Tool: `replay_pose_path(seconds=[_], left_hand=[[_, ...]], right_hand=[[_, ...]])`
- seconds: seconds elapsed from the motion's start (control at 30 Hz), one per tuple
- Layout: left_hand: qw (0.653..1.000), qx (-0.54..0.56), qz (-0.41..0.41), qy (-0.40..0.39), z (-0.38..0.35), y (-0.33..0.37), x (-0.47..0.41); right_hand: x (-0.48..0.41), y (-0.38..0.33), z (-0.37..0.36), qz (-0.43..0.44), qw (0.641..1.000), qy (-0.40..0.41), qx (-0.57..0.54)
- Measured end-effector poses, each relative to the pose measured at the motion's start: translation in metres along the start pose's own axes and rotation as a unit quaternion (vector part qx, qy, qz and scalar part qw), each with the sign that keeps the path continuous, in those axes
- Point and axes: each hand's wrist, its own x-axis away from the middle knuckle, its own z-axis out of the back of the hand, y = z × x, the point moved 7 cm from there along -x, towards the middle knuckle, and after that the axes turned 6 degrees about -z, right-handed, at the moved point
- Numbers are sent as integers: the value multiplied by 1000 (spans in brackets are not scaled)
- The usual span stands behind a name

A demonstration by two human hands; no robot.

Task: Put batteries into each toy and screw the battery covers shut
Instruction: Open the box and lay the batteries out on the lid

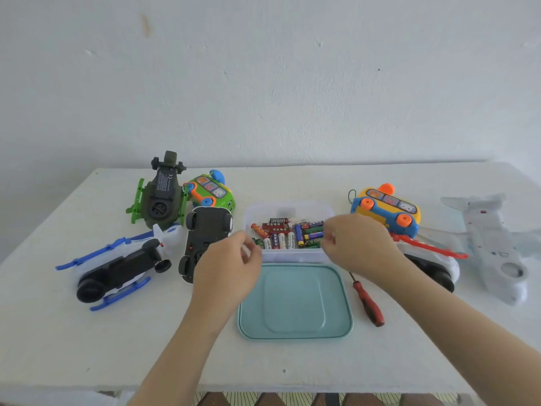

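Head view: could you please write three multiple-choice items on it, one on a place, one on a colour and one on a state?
1. Where does the screwdriver lie?
A. on a toy car
B. on the table, right of the lid
C. on the floor

2. What colour is the lid?
A. red
B. black
C. teal

3. How is the battery box?
A. open, holding batteries
B. shut
C. open, empty

Answers:
1 B: it lies on the table beside the lid's right edge.
2 C: the whole lid is teal.
3 A: batteries show inside, and the lid lies flat in front of the box.
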Motion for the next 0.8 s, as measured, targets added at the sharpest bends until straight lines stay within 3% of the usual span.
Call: replay_pose_path(seconds=[0.1,0.2,0.27,0.6,0.8], left_hand=[[998,-20,-63,-14,-8,14,-22],[993,-38,-95,-60,-21,23,-41],[990,-57,-104,-80,-31,24,-49],[970,-129,-86,-185,-67,24,-78],[959,-192,-83,-193,-73,35,-86]], right_hand=[[-24,-18,-13,67,994,-79,16],[-43,-19,-33,53,984,-167,22],[-48,-24,-36,52,982,-181,25],[-49,-33,-29,84,985,-137,54],[-26,-16,6,57,983,-69,-161]])
